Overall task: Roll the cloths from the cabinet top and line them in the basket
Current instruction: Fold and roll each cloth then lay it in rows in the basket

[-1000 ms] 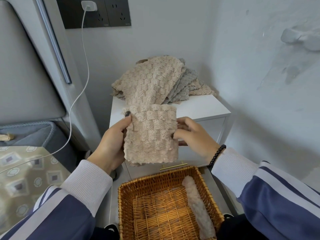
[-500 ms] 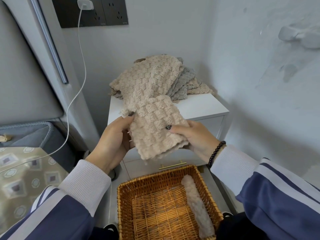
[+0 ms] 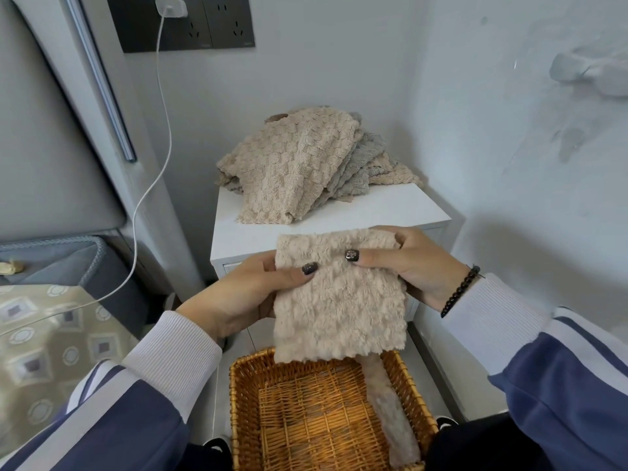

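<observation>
Both my hands hold one folded beige cloth (image 3: pixel 339 297) in the air, above the far end of the basket (image 3: pixel 244 396) and in front of the white cabinet (image 3: pixel 401 205).

Left hand (image 3: pixel 244 297): thumb pressed flat on the cloth's face near its upper left edge, the other fingers hidden behind the cloth. So it pinches the cloth between thumb and fingers.

Right hand (image 3: pixel 418 266): thumb on the cloth's face near the top middle, fingers (image 3: pixel 390 232) curled over the top right corner. It grips the cloth too. A dark bead bracelet (image 3: pixel 460 290) sits on that wrist.

The cloth hangs as a rough rectangle; its lower edge overlaps the basket's far rim from my view. I cannot tell whether it touches the rim.

Basket: woven wicker, brown, below my hands. One rolled cloth (image 3: pixel 390 413) lies along its right wall, running front to back; its far end is hidden under the held cloth.

Cabinet top: a loose pile of cloths (image 3: pixel 299 164) sits toward the back, beige ones on top and to the left, a grey one showing on the right side between beige layers.

Left of the cabinet: a white cable (image 3: pixel 149 185) hangs from a plug (image 3: pixel 166 6) in a dark wall socket panel (image 3: pixel 221 25). A patterned bed cover (image 3: pixel 51 341) shows at lower left.
</observation>
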